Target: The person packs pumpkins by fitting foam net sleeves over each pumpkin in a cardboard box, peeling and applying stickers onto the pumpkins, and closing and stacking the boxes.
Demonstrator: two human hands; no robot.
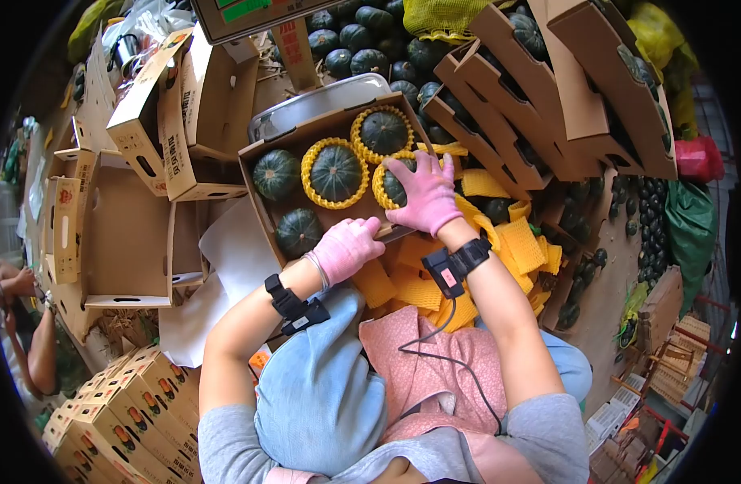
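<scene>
An open cardboard box (265, 211) in front of me holds several dark green kabocha pumpkins. Two at its left, one pumpkin (277, 174) and another pumpkin (299, 232), are bare. A middle pumpkin (336, 173) and a far pumpkin (384, 132) wear yellow foam nets. In a pink glove, my right hand (425, 192) spreads its fingers over a netted pumpkin (393, 187) at the box's right side, gripping it from above. My left hand (346, 248), also gloved, is closed at the box's near edge; what its fingers hold, if anything, is hidden.
Yellow foam nets (435, 278) lie in a heap at the near right. Stacked cartons (540, 89) of pumpkins stand at the right, opened boxes (128, 234) at the left. Behind the box are a metal tray (314, 105), a scale display (245, 14) and loose pumpkins (369, 61).
</scene>
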